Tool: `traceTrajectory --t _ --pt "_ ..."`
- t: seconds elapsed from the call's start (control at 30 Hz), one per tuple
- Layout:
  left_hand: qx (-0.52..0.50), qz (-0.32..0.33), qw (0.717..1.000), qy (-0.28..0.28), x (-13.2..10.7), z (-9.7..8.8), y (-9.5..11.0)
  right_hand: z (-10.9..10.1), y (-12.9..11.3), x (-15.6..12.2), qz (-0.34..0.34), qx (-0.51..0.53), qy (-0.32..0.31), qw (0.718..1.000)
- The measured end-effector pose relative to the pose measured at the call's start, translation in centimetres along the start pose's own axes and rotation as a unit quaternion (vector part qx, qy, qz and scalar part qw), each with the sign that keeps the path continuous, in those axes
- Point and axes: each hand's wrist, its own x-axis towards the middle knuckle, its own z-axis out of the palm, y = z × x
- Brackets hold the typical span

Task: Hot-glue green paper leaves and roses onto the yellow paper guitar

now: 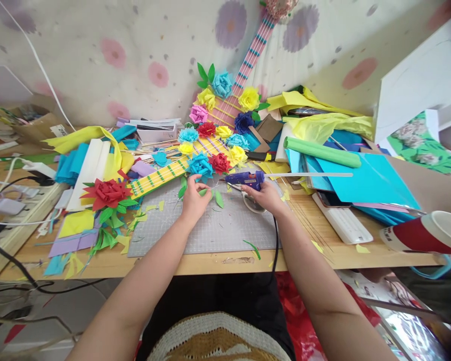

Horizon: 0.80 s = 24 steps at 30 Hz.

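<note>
Fingers of the right hand (266,196) are closed round the purple glue gun (242,179), its nozzle aimed toward the left hand (194,200) above the grey cutting mat (229,230). Left thumb and fingertips nearly meet beside a green leaf (219,199) — whether they pinch anything, I can't tell — near the flowered yellow guitar (158,176).

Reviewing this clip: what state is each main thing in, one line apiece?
Right hand: closed on glue gun
Glue gun: held, glue stick protruding
Left hand: fingers bent, grasp unclear
Cutting mat: flat, scattered with scraps
Yellow guitar: decorated with paper flowers
Pink guitar: tilted, likewise decorated
Green sheet: rolled up
</note>
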Motion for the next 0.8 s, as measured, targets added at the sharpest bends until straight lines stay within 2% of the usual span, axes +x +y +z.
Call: traceTrajectory --t 0.13,0.27,0.6,0.8 --pt "0.004 -0.006 1.0 0.004 0.05 -0.07 0.02 -0.12 0.03 -0.31 -0.034 0.041 -0.027 0.998" --pt "0.004 -0.006 1.0 0.006 0.08 -0.13 0.13 0.06 0.02 -0.41 -0.06 0.026 -0.034 0.997" --pt "-0.004 -0.004 1.0 0.005 0.02 -0.2 0.4 0.24 -0.08 -0.32 -0.067 0.017 -0.026 0.997" --pt "-0.006 -0.005 1.0 0.003 0.0 -0.24 0.31 0.01 0.38 -0.19 -0.042 0.013 -0.028 0.999"
